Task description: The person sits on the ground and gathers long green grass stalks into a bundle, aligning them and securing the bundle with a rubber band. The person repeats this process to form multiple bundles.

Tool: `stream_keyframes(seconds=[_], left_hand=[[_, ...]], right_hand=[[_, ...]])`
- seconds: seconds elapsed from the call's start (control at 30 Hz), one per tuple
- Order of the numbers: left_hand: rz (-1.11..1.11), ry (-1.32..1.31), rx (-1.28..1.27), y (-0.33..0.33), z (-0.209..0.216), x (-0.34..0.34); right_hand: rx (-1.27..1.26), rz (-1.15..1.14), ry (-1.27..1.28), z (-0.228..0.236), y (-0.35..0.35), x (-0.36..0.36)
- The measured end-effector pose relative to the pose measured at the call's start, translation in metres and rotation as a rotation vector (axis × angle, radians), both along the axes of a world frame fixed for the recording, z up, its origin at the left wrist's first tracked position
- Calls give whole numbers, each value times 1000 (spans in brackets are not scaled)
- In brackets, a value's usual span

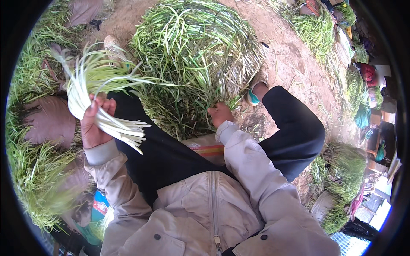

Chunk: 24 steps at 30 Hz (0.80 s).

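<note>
On the left, my left hand (96, 126) is closed around a bunch of chive-like stalks (78, 96). Their pale, even ends (130, 132) point to the lower right, and the green leaves fan out above the hand. Between my legs lies a big heap of long green leafy stalks (192, 51), with drier, straw-coloured ones on its right side. My right hand (221, 114) is at the heap's near edge, its fingers curled in against the leaves. What those fingers grip, if anything, is hidden.
More loose green stalks (38, 170) and brownish cloth bundles (49, 121) line the left side. Beneath me is a striped sack (207, 148). Bare earth (294, 55) shows at the right, with further green piles (341, 170) beyond my bent right knee (299, 128).
</note>
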State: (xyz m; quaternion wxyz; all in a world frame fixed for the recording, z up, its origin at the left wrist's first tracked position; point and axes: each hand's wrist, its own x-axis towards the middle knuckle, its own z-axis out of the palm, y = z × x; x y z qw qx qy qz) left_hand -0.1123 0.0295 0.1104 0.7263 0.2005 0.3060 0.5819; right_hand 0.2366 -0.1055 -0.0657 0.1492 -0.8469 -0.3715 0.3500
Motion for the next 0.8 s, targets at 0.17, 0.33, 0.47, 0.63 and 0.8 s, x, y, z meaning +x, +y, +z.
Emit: stream_keyframes(seconds=[0.17, 0.33, 0.47, 0.63, 0.8], left_hand=[[-101, -174, -153, -16, -31, 8], [-264, -269, -344, -50, -72, 36], [-322, -291, -372, -53, -71, 38], [-411, -486, -307, -37, -67, 37], [-395, -322, -88, -11, -82, 38]], right_hand=[[62, 256, -172, 5, 5, -24], [183, 147, 45, 18, 3, -19], [249, -323, 531, 55, 12, -2], [413, -605, 1214, 128, 6, 12], [365, 616, 361, 117, -8, -74]])
